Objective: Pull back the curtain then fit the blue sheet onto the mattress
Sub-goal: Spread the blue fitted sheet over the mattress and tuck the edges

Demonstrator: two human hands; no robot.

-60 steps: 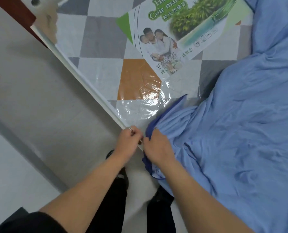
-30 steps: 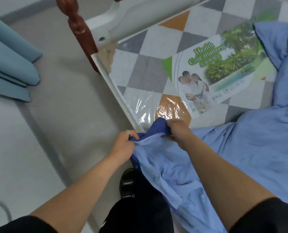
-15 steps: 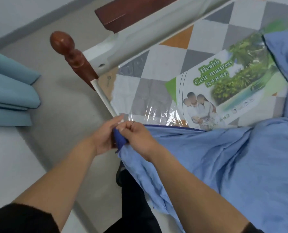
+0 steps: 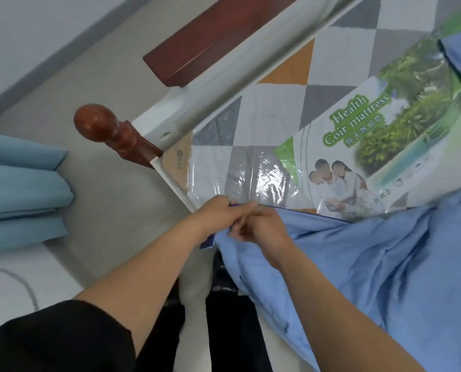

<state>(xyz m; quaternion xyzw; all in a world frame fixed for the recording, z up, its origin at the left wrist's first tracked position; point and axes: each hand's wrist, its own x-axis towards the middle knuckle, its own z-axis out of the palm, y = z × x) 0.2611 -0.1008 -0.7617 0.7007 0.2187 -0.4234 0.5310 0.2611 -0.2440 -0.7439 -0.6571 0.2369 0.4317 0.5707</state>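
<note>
Left hand (image 4: 218, 214) and right hand (image 4: 260, 228) side by side at the mattress (image 4: 264, 122) near edge, forearms outstretched, fingers curled, pinching the blue sheet (image 4: 358, 264) by its dark hem. Rest of sheet bunched across the mattress. Printed on the mattress label (image 4: 358, 116): "Health Coir mattress".

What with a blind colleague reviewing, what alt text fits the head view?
The left hand and right hand pinch the dark-edged hem of the blue sheet at the near edge of the plastic-wrapped mattress, short of the wooden bedpost. The sheet lies bunched to the right; a blue curtain sits at left.
</note>
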